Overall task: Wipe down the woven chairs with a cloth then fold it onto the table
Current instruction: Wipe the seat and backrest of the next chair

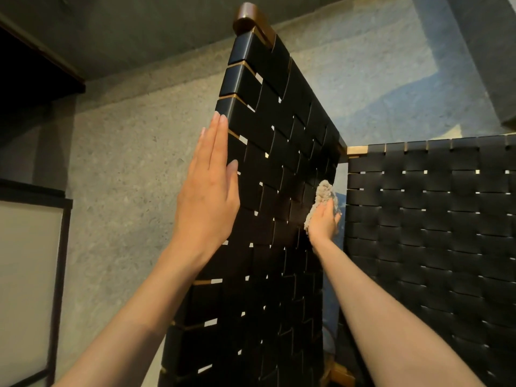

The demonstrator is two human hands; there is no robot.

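The left hand [208, 188] lies flat, fingers straight and together, against the edge of a chair [279, 163] woven from wide black straps. The right hand [324, 222] clutches a bunched, nubby beige cloth [324, 195], pressing it to the weave. A second woven chair [430, 219] stands just beside.

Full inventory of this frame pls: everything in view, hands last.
centre woven chair: one, black straps on brown wood frame, middle of view.
right woven chair: one, black straps, brown frame corner showing, right side.
cloth: one, grey-beige, bunched against the centre woven chair's right side.
wall: one, grey speckled, behind the chairs.
framed panel: one, pale with dark frame, lower left.
left hand: one, fingers straight, flat along the centre woven chair's left edge.
right hand: one, grips the cloth.
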